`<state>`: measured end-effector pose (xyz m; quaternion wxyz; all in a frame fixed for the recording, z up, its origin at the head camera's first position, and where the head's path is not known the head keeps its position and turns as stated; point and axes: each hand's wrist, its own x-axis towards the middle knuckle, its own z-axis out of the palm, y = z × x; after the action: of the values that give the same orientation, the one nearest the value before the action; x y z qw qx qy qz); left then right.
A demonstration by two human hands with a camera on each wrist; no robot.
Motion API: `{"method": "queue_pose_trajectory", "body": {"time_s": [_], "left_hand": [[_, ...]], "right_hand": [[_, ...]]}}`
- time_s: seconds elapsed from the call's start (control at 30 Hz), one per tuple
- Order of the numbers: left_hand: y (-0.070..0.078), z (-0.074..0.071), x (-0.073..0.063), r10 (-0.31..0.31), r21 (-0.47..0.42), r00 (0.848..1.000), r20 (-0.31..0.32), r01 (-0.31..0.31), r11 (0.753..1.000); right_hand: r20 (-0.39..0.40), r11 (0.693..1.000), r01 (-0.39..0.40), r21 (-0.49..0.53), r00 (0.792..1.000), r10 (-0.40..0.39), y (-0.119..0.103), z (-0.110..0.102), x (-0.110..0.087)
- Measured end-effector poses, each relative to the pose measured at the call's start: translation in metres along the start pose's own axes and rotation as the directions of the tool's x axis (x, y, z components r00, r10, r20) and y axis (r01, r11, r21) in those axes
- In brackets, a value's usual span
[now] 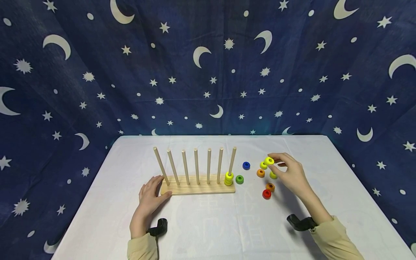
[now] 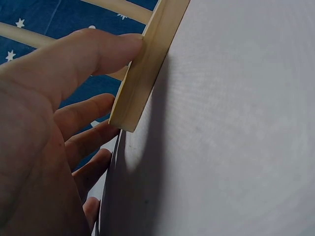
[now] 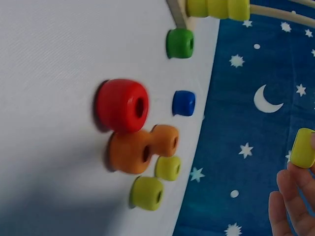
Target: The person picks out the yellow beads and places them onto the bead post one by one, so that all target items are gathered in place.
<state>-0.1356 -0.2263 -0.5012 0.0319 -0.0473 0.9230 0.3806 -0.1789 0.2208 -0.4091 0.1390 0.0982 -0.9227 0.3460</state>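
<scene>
On the white tabletop (image 1: 211, 227) stands a wooden peg board (image 1: 195, 191), whose left end is held in the grip of the left hand (image 1: 151, 195), while the grip of the right hand (image 1: 291, 174) pinches one yellow bead (image 1: 267, 160) above the loose coloured beads (image 1: 260, 175) right of the board.

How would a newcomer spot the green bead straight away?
Find the wooden peg board on the white table. Look just past its right end, beside the peg stacked with yellow beads. The green bead lies there, the only green one; the nearby blue bead sits farther back.
</scene>
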Motion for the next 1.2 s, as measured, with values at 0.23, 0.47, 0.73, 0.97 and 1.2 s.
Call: {"method": "queue_pose_trajectory", "body": {"time_s": [0.23, 0.47, 0.73, 0.97, 1.2], "left_hand": [[-0.001, 0.0, 0.0, -0.005, 0.008, 1.0, -0.001, 0.005, 1.0], [0.0, -0.001, 0.0, -0.011, 0.0, 1.0, 0.003, 0.011, 1.0], [0.001, -0.001, 0.001, 0.001, -0.002, 1.0, -0.001, -0.001, 1.0], [0.001, -0.001, 0.001, 0.006, 0.004, 1.0, -0.002, -0.006, 1.0], [0.0, -0.001, 0.001, 0.002, 0.006, 1.0, 0.0, -0.002, 1.0]], "right_hand": [[0.0, 1.0, 0.01, 0.025, 1.0, -0.01, -0.017, -0.001, 0.005], [-0.039, 0.996, 0.074, 0.059, 0.997, -0.071, -0.031, -0.002, 0.008], [-0.07, 0.986, 0.141, 0.092, 0.988, -0.135, -0.048, -0.003, 0.012], [-0.087, 0.977, 0.184, 0.11, 0.981, -0.175, -0.067, -0.003, 0.014], [-0.099, 0.958, 0.25, 0.137, 0.966, -0.238, -0.081, -0.003, 0.017]]}}
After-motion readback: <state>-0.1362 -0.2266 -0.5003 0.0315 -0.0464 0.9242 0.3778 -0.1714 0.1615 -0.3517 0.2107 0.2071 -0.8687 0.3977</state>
